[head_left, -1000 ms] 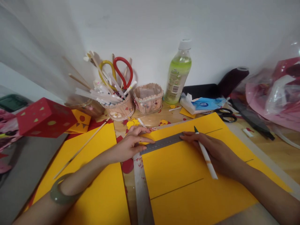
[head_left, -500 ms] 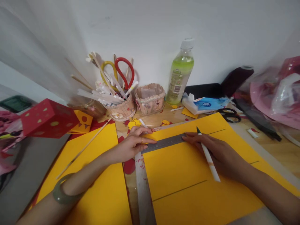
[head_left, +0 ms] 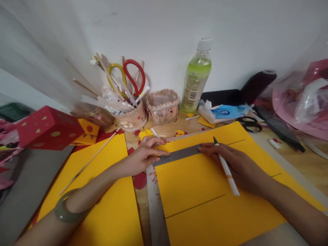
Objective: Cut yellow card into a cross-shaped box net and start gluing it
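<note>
A yellow sheet (head_left: 194, 181) with several dark drawn lines lies in front of me. Across its upper left part runs a grey ruler (head_left: 181, 152), flat on the paper. With thumb and fingers, my left hand (head_left: 142, 157) holds the ruler's left end, the index finger stretched over its face. My right hand (head_left: 241, 167) grips a white marker (head_left: 228, 172) whose dark green tip points up and away from the paper. The fingertips of that same hand touch the ruler's right end. Part of the sheet is hidden under my right hand and forearm.
Left lies another yellow sheet (head_left: 107, 212) with a thin stick (head_left: 87, 164) on it. Behind stand a pen basket (head_left: 132, 119), a smaller basket (head_left: 164, 111) and a green drink bottle (head_left: 196, 82). Black-handled scissors (head_left: 252, 126) and a tissue pack (head_left: 222, 112) lie right; a red box (head_left: 48, 128) stands left.
The whole view has shifted slightly, so things sit a little further left and up. Both hands, the ruler and the marker keep nearly the same places on the sheet.
</note>
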A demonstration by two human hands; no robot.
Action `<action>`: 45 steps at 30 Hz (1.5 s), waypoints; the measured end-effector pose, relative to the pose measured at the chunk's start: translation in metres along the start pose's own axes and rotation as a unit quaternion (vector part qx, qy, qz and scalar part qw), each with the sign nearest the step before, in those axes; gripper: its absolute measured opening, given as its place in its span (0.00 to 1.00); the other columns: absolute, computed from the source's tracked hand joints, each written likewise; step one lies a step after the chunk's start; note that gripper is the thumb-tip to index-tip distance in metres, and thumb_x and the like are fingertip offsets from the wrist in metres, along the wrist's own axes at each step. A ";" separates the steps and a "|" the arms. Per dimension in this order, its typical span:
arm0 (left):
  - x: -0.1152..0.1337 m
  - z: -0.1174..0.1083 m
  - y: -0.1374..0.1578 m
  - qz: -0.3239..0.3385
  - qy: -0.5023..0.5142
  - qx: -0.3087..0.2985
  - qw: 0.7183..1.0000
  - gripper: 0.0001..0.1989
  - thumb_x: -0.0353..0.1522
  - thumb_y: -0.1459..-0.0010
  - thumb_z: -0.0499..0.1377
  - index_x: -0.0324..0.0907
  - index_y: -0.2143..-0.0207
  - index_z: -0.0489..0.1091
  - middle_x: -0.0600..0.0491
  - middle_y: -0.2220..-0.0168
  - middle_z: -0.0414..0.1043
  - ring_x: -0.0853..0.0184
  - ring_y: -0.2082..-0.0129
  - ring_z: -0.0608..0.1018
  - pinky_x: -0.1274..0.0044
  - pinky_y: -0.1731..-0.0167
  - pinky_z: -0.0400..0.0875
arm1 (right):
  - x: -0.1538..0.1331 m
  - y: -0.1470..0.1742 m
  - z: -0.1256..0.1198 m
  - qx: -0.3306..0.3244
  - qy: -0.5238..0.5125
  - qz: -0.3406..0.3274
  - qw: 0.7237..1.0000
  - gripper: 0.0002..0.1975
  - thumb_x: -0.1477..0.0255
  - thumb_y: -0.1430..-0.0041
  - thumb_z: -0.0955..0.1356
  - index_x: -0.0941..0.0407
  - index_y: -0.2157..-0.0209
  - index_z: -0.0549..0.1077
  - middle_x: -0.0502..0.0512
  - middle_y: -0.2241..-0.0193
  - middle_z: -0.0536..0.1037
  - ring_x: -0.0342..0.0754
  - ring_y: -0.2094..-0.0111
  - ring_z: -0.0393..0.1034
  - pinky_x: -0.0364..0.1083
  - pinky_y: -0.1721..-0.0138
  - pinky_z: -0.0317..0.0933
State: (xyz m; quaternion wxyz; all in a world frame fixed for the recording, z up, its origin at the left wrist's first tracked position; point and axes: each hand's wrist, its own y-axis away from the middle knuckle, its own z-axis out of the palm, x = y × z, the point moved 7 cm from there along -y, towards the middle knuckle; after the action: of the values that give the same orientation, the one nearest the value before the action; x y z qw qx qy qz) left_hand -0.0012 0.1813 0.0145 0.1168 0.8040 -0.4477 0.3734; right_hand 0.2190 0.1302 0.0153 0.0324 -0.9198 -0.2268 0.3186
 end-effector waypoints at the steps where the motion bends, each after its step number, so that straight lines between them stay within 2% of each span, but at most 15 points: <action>1: 0.000 0.000 0.000 0.001 -0.001 0.000 1.000 0.15 0.27 0.40 0.53 0.48 0.53 0.72 0.48 0.49 0.61 0.60 0.44 0.60 0.62 0.43 0.53 | 0.001 0.000 0.000 -0.002 0.002 0.002 1.000 0.12 0.73 0.38 0.59 0.49 0.55 0.68 0.55 0.51 0.74 0.57 0.52 0.72 0.58 0.55 0.69; 9: 0.001 0.000 0.000 0.005 -0.027 -0.005 1.000 0.16 0.25 0.41 0.53 0.48 0.53 0.71 0.49 0.49 0.61 0.61 0.44 0.61 0.61 0.44 0.54 | 0.002 0.002 0.002 -0.009 0.025 0.002 1.000 0.13 0.73 0.37 0.58 0.49 0.53 0.65 0.56 0.49 0.74 0.57 0.52 0.71 0.59 0.55 0.68; 12: 0.008 0.000 0.001 0.021 -0.101 -0.021 0.994 0.19 0.24 0.40 0.50 0.48 0.51 0.70 0.48 0.48 0.61 0.61 0.45 0.61 0.62 0.45 0.57 | 0.002 0.002 0.001 -0.004 0.027 0.000 1.000 0.13 0.73 0.38 0.59 0.49 0.53 0.66 0.56 0.51 0.74 0.58 0.53 0.72 0.59 0.55 0.69; 15: 0.018 0.001 0.002 0.067 -0.215 -0.032 0.974 0.24 0.21 0.42 0.50 0.49 0.47 0.66 0.48 0.44 0.62 0.59 0.45 0.60 0.62 0.48 0.59 | 0.003 0.000 0.002 -0.004 0.017 0.013 1.000 0.13 0.73 0.38 0.58 0.49 0.54 0.67 0.55 0.51 0.75 0.58 0.52 0.72 0.57 0.55 0.69; 20: 0.026 0.006 0.000 0.129 -0.297 -0.041 0.945 0.20 0.23 0.41 0.49 0.45 0.48 0.67 0.53 0.46 0.69 0.55 0.41 0.58 0.57 0.46 0.55 | 0.004 -0.001 0.003 -0.008 0.015 0.028 0.999 0.12 0.71 0.36 0.58 0.51 0.55 0.68 0.55 0.51 0.75 0.56 0.52 0.71 0.56 0.54 0.68; 24: 0.026 0.011 -0.005 0.142 -0.290 -0.061 0.945 0.19 0.22 0.40 0.47 0.43 0.49 0.67 0.54 0.48 0.71 0.56 0.38 0.55 0.55 0.43 0.49 | 0.003 -0.001 0.002 -0.010 0.016 0.031 0.999 0.13 0.69 0.36 0.58 0.51 0.54 0.68 0.57 0.52 0.75 0.55 0.53 0.72 0.56 0.54 0.68; 31: 0.025 0.010 -0.013 0.141 -0.287 -0.068 0.945 0.15 0.27 0.39 0.51 0.46 0.53 0.70 0.53 0.51 0.74 0.60 0.40 0.61 0.57 0.40 0.44 | 0.001 -0.004 0.000 0.000 0.014 0.041 0.999 0.13 0.67 0.35 0.58 0.53 0.58 0.71 0.59 0.53 0.76 0.56 0.54 0.72 0.55 0.55 0.68; 36: 0.028 0.012 -0.024 0.148 -0.286 -0.083 0.943 0.16 0.28 0.39 0.51 0.46 0.50 0.69 0.52 0.48 0.71 0.57 0.40 0.59 0.58 0.41 0.48 | -0.001 -0.004 -0.001 0.004 0.002 0.035 0.999 0.12 0.69 0.35 0.58 0.54 0.56 0.71 0.60 0.52 0.76 0.55 0.52 0.71 0.55 0.54 0.66; 39: 0.027 0.010 -0.030 0.159 -0.264 -0.083 0.948 0.17 0.27 0.39 0.50 0.47 0.51 0.70 0.53 0.45 0.67 0.56 0.38 0.53 0.58 0.42 0.50 | -0.001 -0.004 -0.001 0.004 -0.010 0.032 0.999 0.12 0.69 0.35 0.59 0.53 0.54 0.70 0.60 0.52 0.75 0.53 0.51 0.70 0.53 0.53 0.65; 42: 0.022 0.007 -0.032 0.150 -0.259 -0.092 0.950 0.17 0.29 0.38 0.50 0.52 0.51 0.70 0.54 0.40 0.61 0.54 0.36 0.49 0.56 0.42 0.48 | 0.001 -0.004 -0.002 0.010 -0.028 0.042 0.999 0.12 0.67 0.35 0.59 0.52 0.55 0.70 0.59 0.52 0.76 0.53 0.52 0.71 0.53 0.53 0.65; 45: 0.021 0.004 -0.032 0.136 -0.247 -0.094 0.955 0.16 0.32 0.37 0.49 0.54 0.52 0.71 0.51 0.40 0.60 0.55 0.36 0.50 0.57 0.42 0.49 | 0.004 -0.003 -0.005 0.025 -0.053 0.056 0.997 0.13 0.63 0.36 0.59 0.52 0.57 0.71 0.58 0.54 0.77 0.54 0.53 0.71 0.54 0.53 0.65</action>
State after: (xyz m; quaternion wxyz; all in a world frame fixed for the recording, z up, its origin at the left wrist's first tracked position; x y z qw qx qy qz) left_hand 0.0331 0.1843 0.0309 0.0258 0.7882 -0.6005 0.1321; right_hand 0.2236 0.1350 0.0179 0.0251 -0.9119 -0.1682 0.3735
